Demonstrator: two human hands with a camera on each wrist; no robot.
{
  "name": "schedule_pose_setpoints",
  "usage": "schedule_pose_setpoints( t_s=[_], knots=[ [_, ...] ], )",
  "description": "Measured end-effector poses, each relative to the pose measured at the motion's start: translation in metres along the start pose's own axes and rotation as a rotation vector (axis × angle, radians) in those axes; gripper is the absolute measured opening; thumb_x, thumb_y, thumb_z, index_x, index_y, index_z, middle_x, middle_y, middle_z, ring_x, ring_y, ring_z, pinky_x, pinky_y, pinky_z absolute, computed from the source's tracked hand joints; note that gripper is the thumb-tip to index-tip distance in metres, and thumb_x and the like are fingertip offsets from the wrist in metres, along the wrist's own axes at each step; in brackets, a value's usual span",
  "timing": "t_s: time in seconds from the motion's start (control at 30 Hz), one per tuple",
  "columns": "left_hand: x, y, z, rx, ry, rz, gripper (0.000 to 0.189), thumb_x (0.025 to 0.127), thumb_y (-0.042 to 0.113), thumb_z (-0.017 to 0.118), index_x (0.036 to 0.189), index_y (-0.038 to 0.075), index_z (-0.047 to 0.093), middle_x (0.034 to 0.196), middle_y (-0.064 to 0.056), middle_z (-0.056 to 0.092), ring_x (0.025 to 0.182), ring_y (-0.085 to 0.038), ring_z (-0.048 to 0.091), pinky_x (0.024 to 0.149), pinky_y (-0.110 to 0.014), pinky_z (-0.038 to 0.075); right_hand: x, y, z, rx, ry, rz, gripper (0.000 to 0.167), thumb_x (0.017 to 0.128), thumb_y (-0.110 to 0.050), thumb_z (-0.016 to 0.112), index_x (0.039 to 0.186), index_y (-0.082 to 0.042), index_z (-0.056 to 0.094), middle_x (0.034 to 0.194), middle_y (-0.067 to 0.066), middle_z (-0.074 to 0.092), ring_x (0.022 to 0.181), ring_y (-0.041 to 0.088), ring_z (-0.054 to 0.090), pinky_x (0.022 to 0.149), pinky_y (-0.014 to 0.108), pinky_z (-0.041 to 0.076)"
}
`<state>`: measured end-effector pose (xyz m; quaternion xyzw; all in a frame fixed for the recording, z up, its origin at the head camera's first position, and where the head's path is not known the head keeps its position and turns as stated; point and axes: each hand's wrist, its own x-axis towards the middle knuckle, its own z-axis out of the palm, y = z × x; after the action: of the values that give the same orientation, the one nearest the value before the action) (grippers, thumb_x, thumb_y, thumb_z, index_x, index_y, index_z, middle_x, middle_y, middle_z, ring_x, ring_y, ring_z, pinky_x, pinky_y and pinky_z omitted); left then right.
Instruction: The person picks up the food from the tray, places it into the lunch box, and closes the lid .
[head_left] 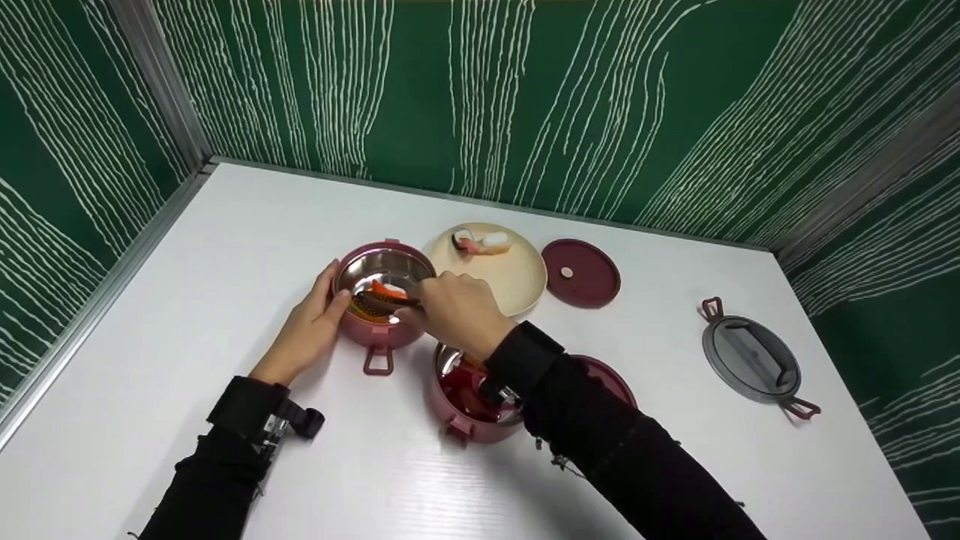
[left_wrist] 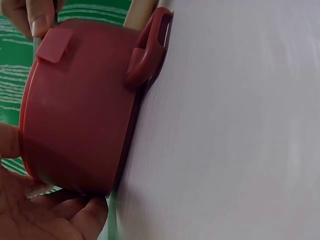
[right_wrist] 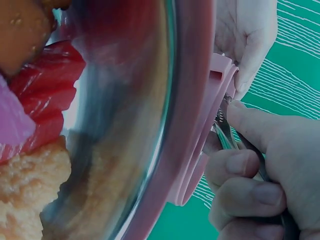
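My left hand (head_left: 311, 330) grips the side of a red lunch pot (head_left: 397, 337), thumb at the rim and fingers around its wall. The pot stands upright on the table, its steel inside holding orange and white food pieces (head_left: 390, 289). Over its right rim, my right hand (head_left: 461, 311) holds dark-handled metal tongs (right_wrist: 227, 125), fingers curled around them. Their tips reach down among the pieces. Below my right wrist sits a second red pot (head_left: 480, 431) with several food pieces, among them a ridged red one (right_wrist: 52, 75); my forearm covers part of it.
Behind the pots is a cream plate (head_left: 517, 277) with sushi-like pieces (head_left: 480, 242). A dark red lid (head_left: 596, 277) lies beside it. At the right lies a grey lid (head_left: 750, 356) with red clips. Another red disc (head_left: 611, 379) shows partly behind my right forearm. Green walls border the table.
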<state>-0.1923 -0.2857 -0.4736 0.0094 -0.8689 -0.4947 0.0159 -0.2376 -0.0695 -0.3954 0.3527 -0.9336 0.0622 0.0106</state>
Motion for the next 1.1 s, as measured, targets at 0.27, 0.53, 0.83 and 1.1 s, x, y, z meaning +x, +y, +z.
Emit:
schedule_pose_setpoints(
  t_s=[0.27, 0.53, 0.83, 1.1],
  knots=[
    [0.001, 0.000, 0.001, 0.009, 0.007, 0.000, 0.060, 0.098, 0.042, 0.030, 0.149, 0.020, 0.008, 0.154, -0.008, 0.011, 0.140, -0.030, 0.012, 0.114, -0.048, 0.011, 0.000, -0.001, -0.002, 0.021, -0.012, 0.000, 0.032, 0.084, -0.051, 0.057, 0.074, -0.021, 0.060, 0.063, -0.004, 0.056, 0.060, 0.014, 0.054, 0.047, 0.036, 0.044],
    [0.001, 0.001, 0.000, 0.007, 0.003, -0.004, 0.059, 0.098, 0.041, 0.030, 0.149, 0.022, 0.006, 0.154, -0.006, 0.010, 0.141, -0.029, 0.012, 0.114, -0.048, 0.010, -0.001, 0.005, -0.006, 0.072, -0.021, 0.018, 0.032, 0.084, -0.053, 0.057, 0.082, -0.022, 0.064, 0.065, -0.005, 0.057, 0.061, 0.013, 0.054, 0.049, 0.035, 0.042],
    [0.000, 0.001, 0.000, 0.002, -0.009, -0.010, 0.060, 0.097, 0.045, 0.030, 0.149, 0.025, 0.005, 0.154, -0.005, 0.009, 0.141, -0.027, 0.010, 0.114, -0.047, 0.010, -0.002, 0.027, -0.010, 0.059, 0.000, 0.062, 0.038, 0.084, -0.057, 0.053, 0.089, -0.023, 0.068, 0.070, -0.002, 0.059, 0.059, 0.016, 0.053, 0.047, 0.034, 0.040],
    [0.000, -0.001, 0.001, -0.006, -0.006, -0.017, 0.060, 0.097, 0.045, 0.030, 0.149, 0.025, 0.006, 0.154, -0.004, 0.010, 0.141, -0.026, 0.010, 0.114, -0.047, 0.010, -0.004, 0.049, -0.011, 0.029, 0.033, 0.105, 0.039, 0.085, -0.057, 0.051, 0.090, -0.022, 0.065, 0.068, -0.003, 0.058, 0.058, 0.018, 0.054, 0.050, 0.034, 0.039]
  ],
)
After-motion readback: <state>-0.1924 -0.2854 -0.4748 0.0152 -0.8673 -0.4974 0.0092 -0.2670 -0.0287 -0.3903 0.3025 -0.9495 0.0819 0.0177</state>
